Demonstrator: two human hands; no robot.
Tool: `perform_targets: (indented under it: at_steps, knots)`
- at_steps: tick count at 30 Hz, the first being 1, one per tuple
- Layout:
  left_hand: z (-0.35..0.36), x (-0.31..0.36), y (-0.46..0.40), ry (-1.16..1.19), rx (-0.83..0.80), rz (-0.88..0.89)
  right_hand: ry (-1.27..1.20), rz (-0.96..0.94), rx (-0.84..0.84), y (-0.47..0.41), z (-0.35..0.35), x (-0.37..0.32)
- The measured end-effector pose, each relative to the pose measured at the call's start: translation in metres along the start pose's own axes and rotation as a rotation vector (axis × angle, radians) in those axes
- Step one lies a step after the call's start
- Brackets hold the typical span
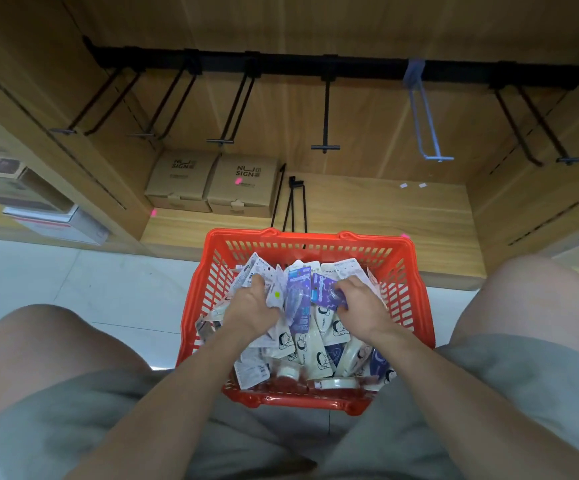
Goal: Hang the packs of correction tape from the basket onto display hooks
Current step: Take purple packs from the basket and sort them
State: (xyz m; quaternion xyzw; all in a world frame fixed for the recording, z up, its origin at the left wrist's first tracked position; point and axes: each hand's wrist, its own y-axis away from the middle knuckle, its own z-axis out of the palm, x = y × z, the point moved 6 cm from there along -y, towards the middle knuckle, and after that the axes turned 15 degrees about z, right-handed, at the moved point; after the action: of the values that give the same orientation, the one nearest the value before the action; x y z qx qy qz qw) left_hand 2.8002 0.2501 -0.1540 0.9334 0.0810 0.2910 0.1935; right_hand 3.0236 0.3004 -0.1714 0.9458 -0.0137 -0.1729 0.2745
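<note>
- The packs of correction tape [301, 327] lie heaped inside the orange basket [416, 306]; they look like light, slick, bendy card blisters, likely best pinched at the top near the hang hole.
- The left hand [251, 304] grips several white packs in the basket.
- The right hand [357, 299] pinches a purple pack [322, 289] in the basket.
- Beyond the basket, the display hooks [325, 147] hang bare.

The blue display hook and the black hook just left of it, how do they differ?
The blue display hook is pale blue; the black hook is black. The blue display hook slants rightward as it comes forward, while the black hook points straight at the camera. The black hook's end crossbar looks thicker than the blue display hook's. Both hang empty from the same black rail.
</note>
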Motion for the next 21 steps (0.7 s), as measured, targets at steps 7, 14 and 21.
perform_targets:
  at_steps: [7, 14, 21]
  knots:
    - [-0.020, -0.018, 0.005, 0.185, 0.126, -0.037, 0.018, 0.145, -0.062, -0.005, 0.008, -0.004]
    - [0.004, 0.010, 0.010, 0.247, -0.035, 0.189, -0.168, 0.255, -0.050, -0.007, 0.016, 0.012]
    - [0.023, 0.006, 0.013, 0.193, -0.026, 0.155, -0.077, 0.240, -0.174, -0.013, 0.013, 0.016]
